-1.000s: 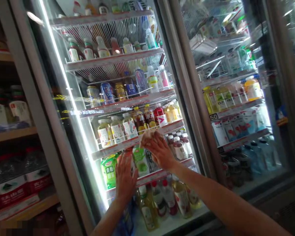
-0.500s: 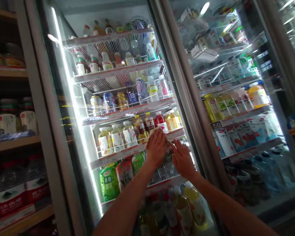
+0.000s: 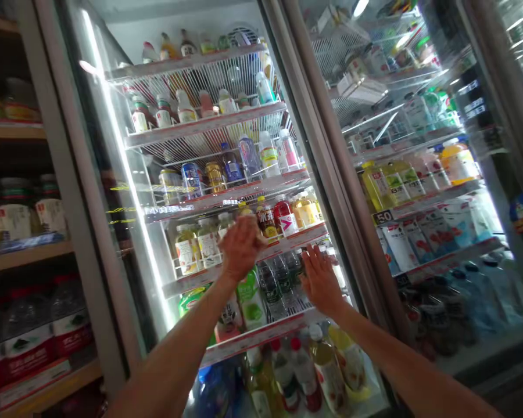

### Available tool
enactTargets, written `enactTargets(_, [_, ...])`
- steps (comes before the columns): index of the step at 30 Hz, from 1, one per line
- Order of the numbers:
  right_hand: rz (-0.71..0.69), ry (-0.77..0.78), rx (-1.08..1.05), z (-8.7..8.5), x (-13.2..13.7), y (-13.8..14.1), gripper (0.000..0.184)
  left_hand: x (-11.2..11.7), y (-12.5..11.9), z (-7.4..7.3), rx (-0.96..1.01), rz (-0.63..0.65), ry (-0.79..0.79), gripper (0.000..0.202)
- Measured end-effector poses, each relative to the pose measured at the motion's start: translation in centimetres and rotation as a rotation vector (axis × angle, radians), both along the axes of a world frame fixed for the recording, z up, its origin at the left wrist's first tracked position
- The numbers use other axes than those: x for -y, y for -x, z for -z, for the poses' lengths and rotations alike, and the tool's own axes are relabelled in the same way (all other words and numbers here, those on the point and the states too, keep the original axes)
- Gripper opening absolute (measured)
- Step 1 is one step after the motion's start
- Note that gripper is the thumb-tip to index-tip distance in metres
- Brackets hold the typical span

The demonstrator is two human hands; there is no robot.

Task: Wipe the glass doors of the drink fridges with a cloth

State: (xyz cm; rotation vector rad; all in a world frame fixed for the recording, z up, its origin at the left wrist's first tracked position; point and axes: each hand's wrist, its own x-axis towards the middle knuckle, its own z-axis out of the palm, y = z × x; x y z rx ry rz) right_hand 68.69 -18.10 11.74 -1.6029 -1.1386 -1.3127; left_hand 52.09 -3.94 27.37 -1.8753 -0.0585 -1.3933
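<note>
My left hand, smeared by motion, presses a pale cloth against the glass door of a drinks fridge. Only the cloth's edge shows past the fingers. To its right, my right hand lies flat on the same glass, fingers stretched, with nothing in it. Behind the glass, near my left hand, stand dark-labelled tea bottles and a red-labelled bottle. A green bottle and several dark-capped bottles show on the shelf below, between my forearms.
A metal door frame runs down to the right of my hands. Beyond it is another glass-fronted fridge with yellow bottles. At the left, a wooden shelf carries jars and red-labelled packs. A bright light strip lines the fridge's left side.
My left hand has slid left across the glass with the cloth, uncovering the bottles behind where it was. My right hand has stayed nearly in place. The view has shifted slightly.
</note>
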Motion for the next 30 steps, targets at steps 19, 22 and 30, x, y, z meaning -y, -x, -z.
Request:
enactTargets(19, [0.03,-0.11,-0.04,-6.4,-1.0,-0.3,0.059,-1.6,3.8,0.4,-0.093,-0.031,0.134,0.043])
enactTargets(22, [0.046,-0.097,-0.035,-7.6,-0.6,-1.3,0.06,-3.3,7.4,0.2,-0.019,-0.032,0.21,0.039])
enactTargets(30, [0.046,-0.104,-0.045,-6.1,-0.7,-0.5,0.065,-3.9,7.5,-3.5,0.449,-0.051,0.39,0.042])
